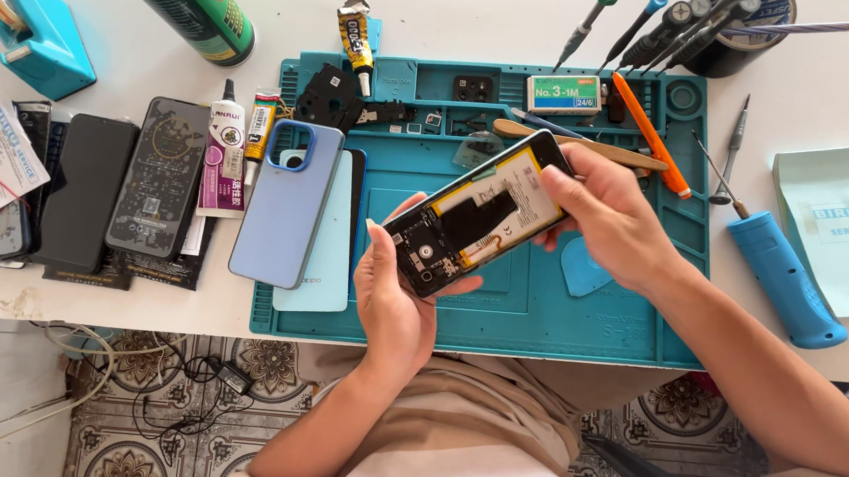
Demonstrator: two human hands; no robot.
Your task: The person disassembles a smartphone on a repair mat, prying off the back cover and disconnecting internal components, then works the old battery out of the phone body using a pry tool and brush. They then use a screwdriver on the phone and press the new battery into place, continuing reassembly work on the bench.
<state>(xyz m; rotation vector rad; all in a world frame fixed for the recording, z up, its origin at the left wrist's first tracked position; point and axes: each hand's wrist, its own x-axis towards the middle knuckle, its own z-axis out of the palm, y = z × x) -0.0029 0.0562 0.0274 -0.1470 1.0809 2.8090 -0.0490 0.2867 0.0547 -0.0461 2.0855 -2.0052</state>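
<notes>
Both hands lift an opened phone [479,212] over the teal mat [536,322]. The left hand [392,295] cups its lower end. The right hand [605,214] grips the top, thumb pressing.

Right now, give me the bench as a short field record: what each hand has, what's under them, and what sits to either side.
left hand: left hand grips the lower end of the opened phone, back cover off, insides facing up
right hand: right hand holds the phone's upper end, thumb on its inner face
phone position: tilted, lifted above the teal work mat
left of hands: light blue phone case lying half on the mat edge; dark phones on the white table
right of hands: blue-handled tool; orange pry tool
top right: screwdrivers
</notes>
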